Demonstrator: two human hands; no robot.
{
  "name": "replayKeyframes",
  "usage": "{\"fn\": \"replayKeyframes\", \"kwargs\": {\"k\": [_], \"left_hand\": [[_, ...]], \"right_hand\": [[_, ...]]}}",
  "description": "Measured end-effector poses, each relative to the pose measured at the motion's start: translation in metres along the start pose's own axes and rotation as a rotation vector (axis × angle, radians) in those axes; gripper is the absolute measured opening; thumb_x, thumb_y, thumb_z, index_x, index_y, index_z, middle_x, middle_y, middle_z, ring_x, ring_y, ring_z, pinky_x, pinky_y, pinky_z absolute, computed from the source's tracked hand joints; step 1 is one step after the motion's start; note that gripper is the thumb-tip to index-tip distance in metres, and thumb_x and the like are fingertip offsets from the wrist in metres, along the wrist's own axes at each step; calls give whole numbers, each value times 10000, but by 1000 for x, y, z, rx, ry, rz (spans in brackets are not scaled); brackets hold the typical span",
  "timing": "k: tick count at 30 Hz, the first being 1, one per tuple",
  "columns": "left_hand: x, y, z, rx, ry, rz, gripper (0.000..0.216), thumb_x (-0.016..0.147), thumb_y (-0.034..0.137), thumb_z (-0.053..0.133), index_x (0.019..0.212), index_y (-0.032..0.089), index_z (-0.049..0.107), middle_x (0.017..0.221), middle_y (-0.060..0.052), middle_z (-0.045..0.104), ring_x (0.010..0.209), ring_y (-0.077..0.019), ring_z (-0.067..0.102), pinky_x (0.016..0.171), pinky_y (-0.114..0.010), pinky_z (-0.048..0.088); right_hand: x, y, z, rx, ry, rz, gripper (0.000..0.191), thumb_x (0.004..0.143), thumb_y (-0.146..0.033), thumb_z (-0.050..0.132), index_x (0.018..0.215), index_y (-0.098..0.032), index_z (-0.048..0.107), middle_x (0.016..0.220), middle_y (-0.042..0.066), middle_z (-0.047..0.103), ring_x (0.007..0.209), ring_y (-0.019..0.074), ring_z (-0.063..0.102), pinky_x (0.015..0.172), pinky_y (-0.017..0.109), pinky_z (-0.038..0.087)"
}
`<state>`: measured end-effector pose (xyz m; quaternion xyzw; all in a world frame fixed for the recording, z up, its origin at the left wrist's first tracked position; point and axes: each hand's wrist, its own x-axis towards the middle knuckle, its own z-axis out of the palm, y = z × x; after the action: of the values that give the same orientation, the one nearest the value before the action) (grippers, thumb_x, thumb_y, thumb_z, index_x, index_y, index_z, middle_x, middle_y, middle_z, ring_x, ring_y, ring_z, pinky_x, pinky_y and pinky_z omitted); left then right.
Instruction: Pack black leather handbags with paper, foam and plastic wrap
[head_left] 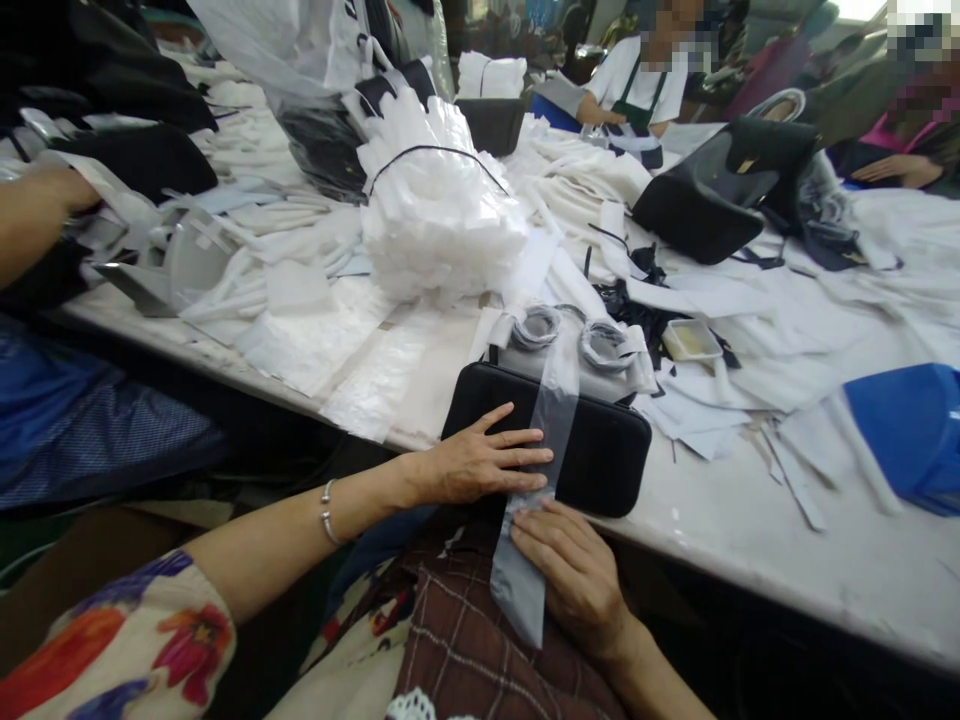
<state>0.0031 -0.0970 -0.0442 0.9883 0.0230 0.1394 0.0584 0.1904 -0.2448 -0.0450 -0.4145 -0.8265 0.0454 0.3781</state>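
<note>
Strip of clear plastic film [559, 400] is lying across the black rectangular case [604, 455] at the edge of the white worktop [750, 520], its long axis running away from the person. The left hand [480, 465] is pressing flat and open just left of it. The right hand [574, 575] is resting its fingers on the hanging end; whether they are gripping it is unclear.
</note>
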Motion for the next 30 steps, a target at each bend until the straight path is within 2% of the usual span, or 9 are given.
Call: {"fn": "replayKeyframes", "kwargs": {"k": [6, 10, 12, 15, 18, 21, 24, 27, 30], "left_hand": [[7, -1, -9, -190, 18, -56, 253, 980, 319, 493, 1180, 259, 636, 1413, -6, 560, 1406, -215, 384, 1218, -527, 41], [14, 7, 0, -208, 118, -168, 184, 951, 360, 553, 1002, 229, 672, 1292, -4, 650, 1338, -205, 467, 1227, -485, 61], [16, 12, 9, -154, 157, -199, 140, 908, 330, 619, 982, 220, 663, 1266, -17, 659, 1315, -220, 484, 1227, -499, 56], [16, 16, 16, -63, 229, -197, 90, 926, 217, 572, 958, 214, 656, 1243, -11, 669, 1282, -209, 508, 1225, -512, 46], [14, 16, 11, -94, 231, -175, 148, 934, 199, 531, 1020, 196, 651, 1273, -19, 653, 1297, -203, 494, 1228, -485, 76], [12, 19, 6, -213, 171, -211, 339, 893, 355, 598, 1190, 192, 611, 1287, -55, 639, 1332, -232, 460, 1217, -487, 147], [13, 23, 17, -203, 270, -266, 312, 894, 326, 596, 1182, 209, 617, 1142, -35, 703, 1258, -210, 530, 1212, -499, 165], [15, 28, 33, -152, 380, -297, 207, 907, 253, 555, 1084, 197, 646, 1122, -17, 711, 1253, -201, 529, 1216, -512, 153], [17, 30, 38, -123, 417, -287, 109, 904, 218, 560, 886, 193, 665, 1139, 9, 705, 1260, -202, 515, 1219, -516, 156]], "right_hand": [[-7, -10, 6, 47, -10, 16, 342, 860, 20, 491, 1112, -121, 675, 1046, 120, 749, 1071, 209, 683, 994, 382, 540], [-4, -15, 2, 83, -16, 42, 368, 833, 48, 481, 1106, -106, 674, 1039, 128, 748, 1062, 208, 687, 991, 368, 543], [2, -18, -4, 99, -1, 71, 362, 839, 37, 482, 1099, -119, 679, 1029, 120, 751, 1035, 202, 698, 970, 351, 554], [18, -15, -17, 117, 10, 148, 327, 867, -4, 501, 1096, -150, 683, 994, 100, 756, 959, 186, 717, 861, 301, 592], [40, -1, -30, 87, 48, 196, 286, 878, -41, 539, 1089, -173, 682, 962, 93, 754, 882, 182, 714, 752, 298, 589], [63, 13, -39, 54, 59, 160, 255, 888, -56, 529, 1046, -187, 680, 920, 82, 751, 819, 179, 695, 714, 326, 550], [85, 25, -49, 180, -121, 60, 195, 940, -157, 510, 1036, -191, 676, 907, 68, 751, 791, 160, 686, 684, 299, 537], [105, 51, -58, 137, -255, -59, 285, 966, -289, 514, 1193, -165, 632, 1105, 106, 726, 1064, 212, 657, 929, 380, 520], [119, 94, -51, -197, -333, -122, 459, 962, -344, 520, 1377, -146, 511, 1430, 137, 535, 1398, 308, 383, 1166, 565, 239]]}}
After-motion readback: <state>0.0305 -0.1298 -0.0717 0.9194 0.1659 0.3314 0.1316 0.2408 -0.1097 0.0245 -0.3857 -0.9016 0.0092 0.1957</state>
